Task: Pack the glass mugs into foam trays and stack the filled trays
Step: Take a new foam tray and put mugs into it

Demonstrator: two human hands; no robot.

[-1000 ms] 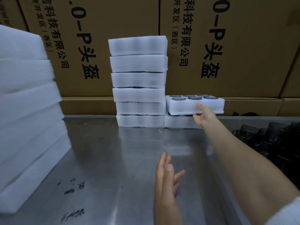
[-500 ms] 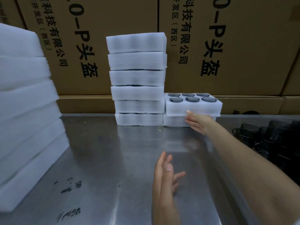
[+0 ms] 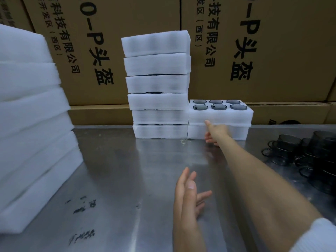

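The right hand is reaching forward across the steel table, its forefinger extended and touching the front lower edge of the filled foam tray; the remaining fingers are lying loose and grasping nothing. The left hand is hovering low over the near part of the table, edge-on to the camera, fingers straight and slightly spread, holding nothing. The filled tray is sitting on top of a second foam tray, forming a short stack of two; six dark glass mugs are showing rim-up in its pockets, in two rows of three. Touching this short stack on its left side is standing a tall stack of six trays, slightly uneven in alignment. At the right edge of the table, loose dark glass mugs are standing clustered together. At the left, a pile of foam slabs is resting on the table. Printed cardboard cartons are lining the wall behind the stacks.
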